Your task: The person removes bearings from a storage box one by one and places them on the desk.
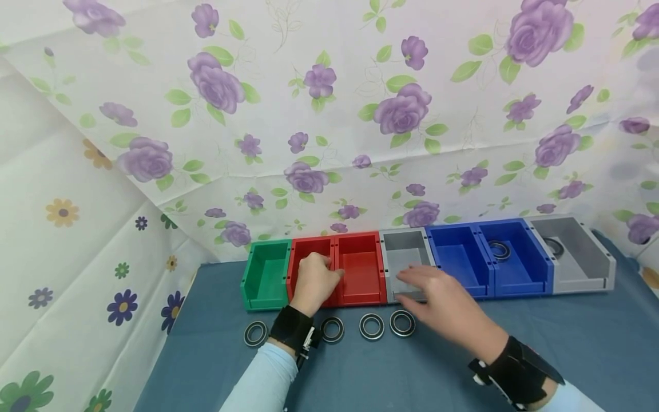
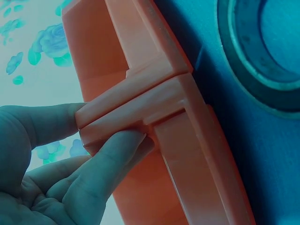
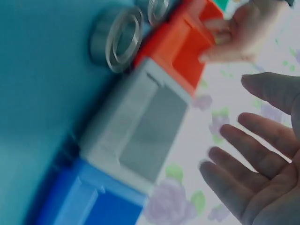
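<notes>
My left hand (image 1: 315,280) pinches the two adjoining walls between the left red bin (image 1: 312,247) and the right red bin (image 1: 358,269). In the left wrist view the thumb (image 2: 123,146) lies against one side of the joined walls (image 2: 136,101) and the index finger (image 2: 51,123) is on the other side. My right hand (image 1: 447,303), fingers spread and holding nothing, hovers over the front of the middle grey bin (image 1: 404,252). The right wrist view shows its open palm (image 3: 262,173) beside that bin.
Several bearings (image 1: 372,327) lie on the blue cloth in front of the bins. Left of the red bins stands a green bin (image 1: 266,274); to the right are two blue bins, one holding a bearing (image 1: 499,250), and a grey bin (image 1: 582,257) with another bearing (image 1: 554,247).
</notes>
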Tool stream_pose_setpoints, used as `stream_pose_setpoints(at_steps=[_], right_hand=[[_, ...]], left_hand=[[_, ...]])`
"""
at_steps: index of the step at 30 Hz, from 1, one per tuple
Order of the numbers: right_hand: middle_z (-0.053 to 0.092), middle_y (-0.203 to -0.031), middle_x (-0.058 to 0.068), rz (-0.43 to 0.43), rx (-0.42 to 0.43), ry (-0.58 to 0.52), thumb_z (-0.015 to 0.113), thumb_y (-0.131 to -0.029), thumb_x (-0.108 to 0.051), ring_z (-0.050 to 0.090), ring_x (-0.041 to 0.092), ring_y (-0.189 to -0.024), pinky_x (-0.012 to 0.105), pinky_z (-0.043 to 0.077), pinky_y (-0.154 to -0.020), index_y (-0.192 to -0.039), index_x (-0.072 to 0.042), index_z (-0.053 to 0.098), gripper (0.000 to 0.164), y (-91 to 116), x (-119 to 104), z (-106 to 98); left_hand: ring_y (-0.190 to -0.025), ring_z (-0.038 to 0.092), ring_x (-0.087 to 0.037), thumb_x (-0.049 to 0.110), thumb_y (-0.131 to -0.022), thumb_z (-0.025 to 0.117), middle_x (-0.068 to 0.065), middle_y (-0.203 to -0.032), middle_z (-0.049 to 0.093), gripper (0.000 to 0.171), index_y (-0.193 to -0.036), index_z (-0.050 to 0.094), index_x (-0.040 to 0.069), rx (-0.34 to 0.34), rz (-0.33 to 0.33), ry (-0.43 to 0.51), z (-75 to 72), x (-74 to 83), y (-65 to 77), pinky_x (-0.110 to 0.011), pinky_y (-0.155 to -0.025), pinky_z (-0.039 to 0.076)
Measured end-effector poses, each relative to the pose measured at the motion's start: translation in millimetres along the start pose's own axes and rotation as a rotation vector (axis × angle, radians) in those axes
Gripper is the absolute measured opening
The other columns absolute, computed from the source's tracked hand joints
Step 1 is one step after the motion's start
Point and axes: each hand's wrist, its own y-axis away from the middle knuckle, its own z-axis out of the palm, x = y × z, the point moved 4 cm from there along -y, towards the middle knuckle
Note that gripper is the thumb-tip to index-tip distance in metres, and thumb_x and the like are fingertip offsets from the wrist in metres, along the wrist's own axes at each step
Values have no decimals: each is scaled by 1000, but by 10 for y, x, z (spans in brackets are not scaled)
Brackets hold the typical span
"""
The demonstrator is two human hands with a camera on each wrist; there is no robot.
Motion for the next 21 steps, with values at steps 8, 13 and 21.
stream_pose_setpoints(at_steps=[8, 13, 21], right_hand=[[54, -128, 7, -104, 192, 24, 75, -75, -23, 39, 26, -126, 45, 35, -99, -122, -12, 61, 50, -94, 246, -422], [47, -134, 12, -27, 218, 82, 74, -77, -20, 32, 29, -131, 49, 28, -102, -126, -8, 57, 54, -86, 500, -639], [41, -136, 23, 166, 149, 169, 64, -82, -8, 28, 39, -130, 55, 25, -102, -130, -1, 51, 50, 47, 1059, -731]], left_hand=[[-69, 61, -12, 28, -78, 74, -6, -95, 67, 37, -109, 68, 8, -8, 4, 1, 1, -5, -2, -22, -57, 49], [-72, 61, -13, 30, -78, 74, -6, -98, 66, 39, -110, 68, 8, -3, 6, -7, -2, -6, -5, -22, -58, 50], [-73, 61, -13, 30, -77, 74, -7, -99, 66, 42, -112, 67, 8, 0, 4, -5, 9, -20, -11, -22, -58, 50]])
